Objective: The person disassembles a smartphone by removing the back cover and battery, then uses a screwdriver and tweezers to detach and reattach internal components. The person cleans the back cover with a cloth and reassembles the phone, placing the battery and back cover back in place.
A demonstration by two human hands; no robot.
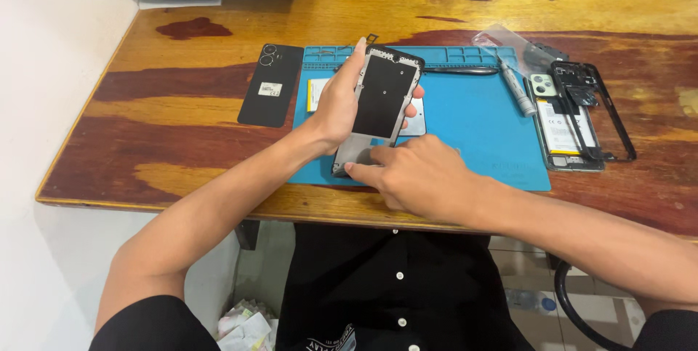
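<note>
Phone frame (383,100) gripped by left hand (336,107), held tilted above blue mat (480,129) on worktop (182,97). Right hand (414,176) curled, fingertips pressed on frame's bottom edge. Step judged: lower end being worked. Steady grip and light pressure called for next.

— What does the person wear?

— A black shirt (396,285). It has small white buttons (398,275) in a row down the middle.

— Are the sleeves long?

— No, short. The left sleeve (149,325) is black and ends up near the shoulder. The right sleeve (669,331) is black too, and only a bit of it shows at the near right corner.

— Anything else on the shirt?

— A small white print (329,340) low down at the near edge. It is too small to make out.

— And the arms?

— Both arms are bare. The left hand (336,107) and the right hand (414,176) are bare too. No rings, no watch, no gloves.
</note>
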